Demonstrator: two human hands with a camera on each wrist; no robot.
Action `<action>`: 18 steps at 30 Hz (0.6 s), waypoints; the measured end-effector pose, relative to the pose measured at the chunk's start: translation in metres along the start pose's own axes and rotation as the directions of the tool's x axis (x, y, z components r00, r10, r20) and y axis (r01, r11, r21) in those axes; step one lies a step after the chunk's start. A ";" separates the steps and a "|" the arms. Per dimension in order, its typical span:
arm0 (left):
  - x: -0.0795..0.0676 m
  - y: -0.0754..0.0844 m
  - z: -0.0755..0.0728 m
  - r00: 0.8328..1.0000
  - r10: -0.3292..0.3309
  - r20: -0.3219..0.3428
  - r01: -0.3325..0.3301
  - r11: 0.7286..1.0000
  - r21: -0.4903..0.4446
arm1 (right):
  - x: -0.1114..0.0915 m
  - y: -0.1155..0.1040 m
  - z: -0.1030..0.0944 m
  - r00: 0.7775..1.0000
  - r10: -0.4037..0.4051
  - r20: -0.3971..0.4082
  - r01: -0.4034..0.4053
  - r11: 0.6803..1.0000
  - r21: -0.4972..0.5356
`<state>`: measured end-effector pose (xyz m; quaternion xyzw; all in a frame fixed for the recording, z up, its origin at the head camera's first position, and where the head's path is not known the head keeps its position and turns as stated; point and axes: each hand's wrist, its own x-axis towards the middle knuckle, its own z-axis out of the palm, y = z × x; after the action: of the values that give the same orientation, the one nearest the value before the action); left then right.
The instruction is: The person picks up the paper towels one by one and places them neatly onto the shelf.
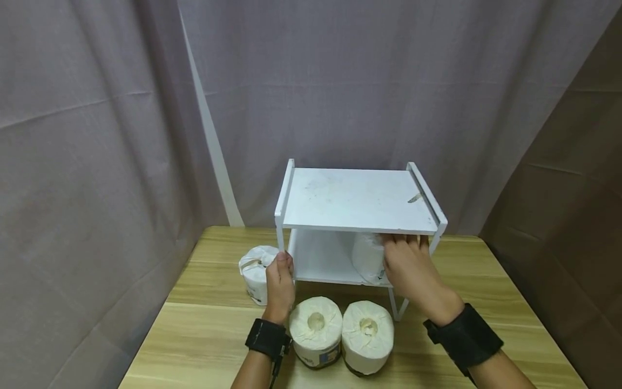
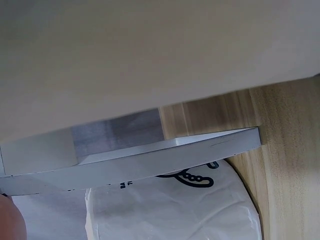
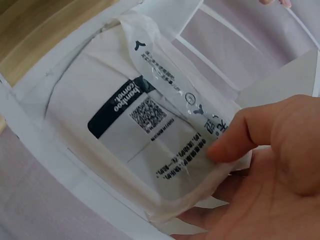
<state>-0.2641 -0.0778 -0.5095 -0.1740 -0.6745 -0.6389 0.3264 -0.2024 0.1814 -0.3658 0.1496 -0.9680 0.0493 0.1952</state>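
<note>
Held roll (image 1: 367, 259) at lower shelf (image 1: 320, 259) front edge, open room leftward

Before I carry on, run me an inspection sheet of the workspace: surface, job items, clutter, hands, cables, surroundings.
Surface: wood-grain table.
Job items: two-tier white shelf, dark mark at the top tier's right; front-left roll and front-right roll upright before it; side roll at its left; shelf roll within the lower tier, toward the right.
Clutter: nothing seen.
Hands: left hand grips the shelf's left side; right hand holds the shelf roll.
Cables: thin black strand at the left wristband; cable or strap, cannot tell.
Surroundings: greyish curtains, pale strip at back left.
</note>
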 end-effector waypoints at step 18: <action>0.000 0.001 0.002 0.999 -0.036 -0.009 0.036 0.999 0.006 | 0.001 0.006 -0.003 1.000 -0.005 0.026 0.004 0.999 0.052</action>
<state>-0.2638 -0.0756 -0.5085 -0.1578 -0.6782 -0.6433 0.3184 -0.2041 0.1870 -0.3624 0.1575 -0.9685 0.0718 0.1788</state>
